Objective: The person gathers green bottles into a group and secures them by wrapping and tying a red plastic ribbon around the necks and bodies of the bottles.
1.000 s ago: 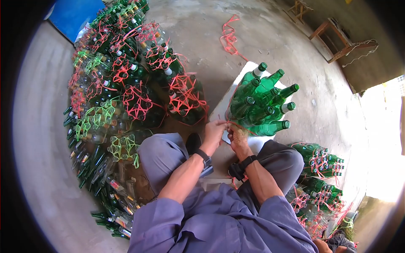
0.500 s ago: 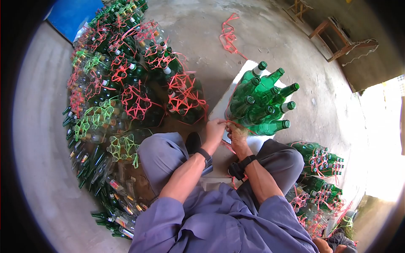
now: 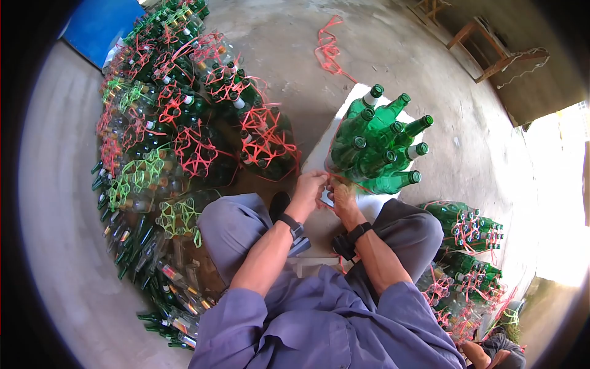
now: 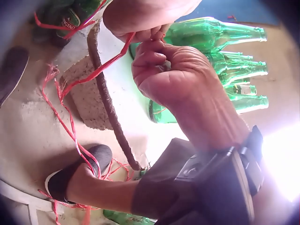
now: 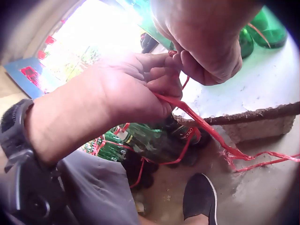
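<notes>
Head camera shows both hands meeting at the near edge of a white, flat-topped board [image 3: 317,157], just beside a cluster of upright green glass bottles [image 3: 382,140]. The bottles are standing on the board, their open necks pointing up and outward, and a thin red band [image 5: 258,35] is running across the lower part of one of them in the right wrist view.

The left hand [image 3: 309,189] is curling its fingers closed around a flat red plastic ribbon [image 5: 202,123], whose strands are trailing from the fist past the board's rough brown edge. The right hand [image 3: 345,195] is bending its fingers inward and pinching a small red bit of that ribbon at its fingertips, which are nearly touching the left fingertips; exactly how the strands are crossing there is hidden by the fingers. A rough grey block [image 5: 265,131] is sitting under the board.

On the left, a large mass of glass bottles netted in red and green ribbon [image 3: 200,150] is covering the floor. More ribbon-tied green bottles [image 3: 456,221] are standing at the right, beyond the knee. A loose tangle of red ribbon [image 3: 327,49] is lying on the concrete past the board, and a wooden frame [image 3: 485,52] is standing near the wall.
</notes>
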A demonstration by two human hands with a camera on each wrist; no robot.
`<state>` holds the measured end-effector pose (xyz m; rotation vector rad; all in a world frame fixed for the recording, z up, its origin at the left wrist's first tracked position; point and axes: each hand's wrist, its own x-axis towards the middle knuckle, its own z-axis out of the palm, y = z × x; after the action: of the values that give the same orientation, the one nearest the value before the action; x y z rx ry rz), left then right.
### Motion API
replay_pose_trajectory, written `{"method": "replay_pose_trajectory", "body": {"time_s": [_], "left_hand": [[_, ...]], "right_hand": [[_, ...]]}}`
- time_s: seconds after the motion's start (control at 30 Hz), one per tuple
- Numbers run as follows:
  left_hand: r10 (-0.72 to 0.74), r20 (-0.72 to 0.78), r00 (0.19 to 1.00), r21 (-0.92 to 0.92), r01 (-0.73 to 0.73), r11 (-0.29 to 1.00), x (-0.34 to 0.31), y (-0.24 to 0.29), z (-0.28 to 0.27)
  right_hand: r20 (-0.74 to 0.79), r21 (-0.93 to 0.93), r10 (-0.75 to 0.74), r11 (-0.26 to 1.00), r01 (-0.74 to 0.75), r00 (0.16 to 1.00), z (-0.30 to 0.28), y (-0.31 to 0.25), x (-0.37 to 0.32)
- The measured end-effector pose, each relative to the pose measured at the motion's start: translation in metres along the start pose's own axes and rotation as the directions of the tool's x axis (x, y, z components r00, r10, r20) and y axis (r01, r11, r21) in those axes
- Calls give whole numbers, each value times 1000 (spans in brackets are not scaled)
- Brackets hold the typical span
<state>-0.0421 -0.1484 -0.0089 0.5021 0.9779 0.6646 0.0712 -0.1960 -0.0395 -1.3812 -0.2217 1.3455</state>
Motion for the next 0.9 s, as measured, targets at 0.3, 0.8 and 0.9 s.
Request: {"method": "replay_pose_trajectory", "body": {"time_s": [0.3,0.8,0.9], "left_hand": [[-9,87,996,35,6,999,1,6,-2],[21,68,997,-122,-13,992,-13,8,7],[7,64,998,-129,1,992,-13,8,7]], "right_hand": [[35,40,88,995,-89,996,-1,-8,-5],[-71,55,38,998,-34,997,11,-18,-25],[-55,41,39,998,-37,998,10,-17,-24]]}}
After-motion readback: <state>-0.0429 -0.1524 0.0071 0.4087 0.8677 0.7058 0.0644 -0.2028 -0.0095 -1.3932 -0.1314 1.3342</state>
